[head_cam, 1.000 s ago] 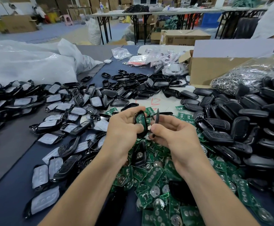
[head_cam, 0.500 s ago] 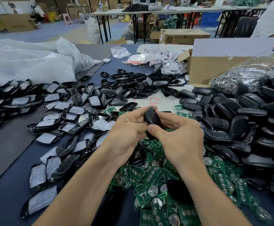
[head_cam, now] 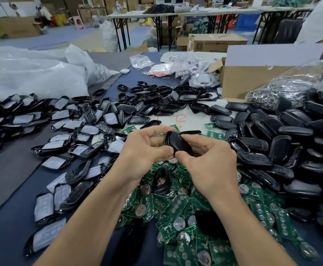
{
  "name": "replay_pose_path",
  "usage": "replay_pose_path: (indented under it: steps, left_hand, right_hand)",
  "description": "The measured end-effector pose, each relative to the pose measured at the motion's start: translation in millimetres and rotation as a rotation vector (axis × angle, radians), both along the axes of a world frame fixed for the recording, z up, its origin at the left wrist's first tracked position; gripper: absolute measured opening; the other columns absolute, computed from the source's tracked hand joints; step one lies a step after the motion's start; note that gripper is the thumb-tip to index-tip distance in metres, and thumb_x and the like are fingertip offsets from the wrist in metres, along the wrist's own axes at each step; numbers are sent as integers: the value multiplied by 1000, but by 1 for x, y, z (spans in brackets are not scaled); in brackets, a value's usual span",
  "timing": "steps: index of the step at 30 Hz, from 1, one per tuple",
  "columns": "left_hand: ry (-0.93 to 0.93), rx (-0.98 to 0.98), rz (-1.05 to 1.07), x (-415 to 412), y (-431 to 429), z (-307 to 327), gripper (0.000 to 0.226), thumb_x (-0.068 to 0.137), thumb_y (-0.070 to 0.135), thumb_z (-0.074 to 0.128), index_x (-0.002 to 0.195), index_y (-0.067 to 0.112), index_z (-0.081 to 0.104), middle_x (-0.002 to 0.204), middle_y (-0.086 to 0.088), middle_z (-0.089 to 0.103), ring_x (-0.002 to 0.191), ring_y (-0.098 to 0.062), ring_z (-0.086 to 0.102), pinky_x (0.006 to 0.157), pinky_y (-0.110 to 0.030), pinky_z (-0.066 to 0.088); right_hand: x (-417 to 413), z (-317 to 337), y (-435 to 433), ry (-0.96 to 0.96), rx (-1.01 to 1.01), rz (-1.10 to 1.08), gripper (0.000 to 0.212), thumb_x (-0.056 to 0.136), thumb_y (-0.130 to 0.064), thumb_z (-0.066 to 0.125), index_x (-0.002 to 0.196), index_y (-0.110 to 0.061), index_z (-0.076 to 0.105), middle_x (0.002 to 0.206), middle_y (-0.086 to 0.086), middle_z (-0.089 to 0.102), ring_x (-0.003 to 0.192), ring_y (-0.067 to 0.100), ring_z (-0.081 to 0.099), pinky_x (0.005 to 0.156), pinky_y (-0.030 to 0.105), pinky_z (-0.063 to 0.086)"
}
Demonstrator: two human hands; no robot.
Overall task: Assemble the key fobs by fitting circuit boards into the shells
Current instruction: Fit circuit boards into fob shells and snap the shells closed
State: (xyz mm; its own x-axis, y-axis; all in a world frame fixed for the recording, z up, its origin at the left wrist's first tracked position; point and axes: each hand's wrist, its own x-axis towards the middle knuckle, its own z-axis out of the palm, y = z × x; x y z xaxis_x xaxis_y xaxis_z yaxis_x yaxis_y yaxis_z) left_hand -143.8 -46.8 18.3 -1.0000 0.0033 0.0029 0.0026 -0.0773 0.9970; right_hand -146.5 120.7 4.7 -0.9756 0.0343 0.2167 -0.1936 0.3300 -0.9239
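Observation:
A closed black key fob [head_cam: 179, 144] is held above the table between both hands. My left hand [head_cam: 145, 150] grips its left side with thumb and curled fingers. My right hand [head_cam: 208, 162] pinches its right side, thumb at the near end. No circuit board shows on the fob. Below the hands lies a heap of green circuit boards [head_cam: 183, 214] with coin cells. Black shell halves [head_cam: 283, 150] are piled at the right. Front shells with grey button pads [head_cam: 60, 143] spread out at the left.
A cardboard box [head_cam: 252, 79] and a bag of metal key rings [head_cam: 283, 89] stand at the back right. White plastic bags [head_cam: 32, 73] fill the back left. Small packets [head_cam: 176, 68] lie at the back middle. Another person's sleeve [head_cam: 322, 22] shows at the top right.
One second ago my left hand held a shell with a green board and my right hand a separate cover. The two halves are now together as one closed fob, turned slightly.

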Motion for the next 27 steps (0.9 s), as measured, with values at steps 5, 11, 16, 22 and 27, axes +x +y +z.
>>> replay_pose_path:
  steps: [5, 11, 16, 22, 27]
  left_hand:
    - [29, -33, -40, 0, 2, -1, 52, 86, -23, 66, 118, 18, 71, 105, -10, 81, 89, -18, 76, 78, -26, 61]
    - [24, -58, -38, 0, 3, -1, 49, 90, -19, 64, 115, 23, 71, 102, -8, 81, 86, -16, 76, 78, -24, 61]
    - [16, -52, -30, 2, 3, 1, 44, 92, -16, 65, 115, 21, 71, 103, -7, 81, 90, -16, 78, 77, -23, 61]
    - [-70, 127, 46, 1, 0, 7, 41, 90, -14, 64, 125, 7, 68, 107, -11, 80, 92, -21, 79, 75, -25, 62]
    - [-250, 345, 77, -3, -11, 9, 34, 94, -6, 55, 123, 5, 69, 102, -13, 80, 81, -16, 76, 69, -24, 63]
  right_hand:
    - [4, 3, -2, 33, 86, -33, 40, 77, -21, 88, 113, -36, 79, 91, -28, 74, 91, -6, 70, 87, 11, 54]
    - [7, 4, -6, 36, 153, -53, 45, 80, -21, 87, 122, -31, 77, 114, -14, 77, 99, 5, 72, 100, 29, 57]
    - [6, 1, -5, 22, 172, -46, 45, 81, -24, 87, 124, -32, 76, 116, -12, 77, 102, 6, 72, 100, 28, 57]
    - [-5, 9, 4, -187, -423, 66, 34, 84, -5, 80, 107, -29, 79, 100, -12, 80, 98, 6, 76, 84, 21, 60]
    - [-11, 18, 21, -607, -992, 263, 22, 96, -6, 59, 112, 5, 70, 109, 24, 76, 98, 31, 77, 75, 34, 64]
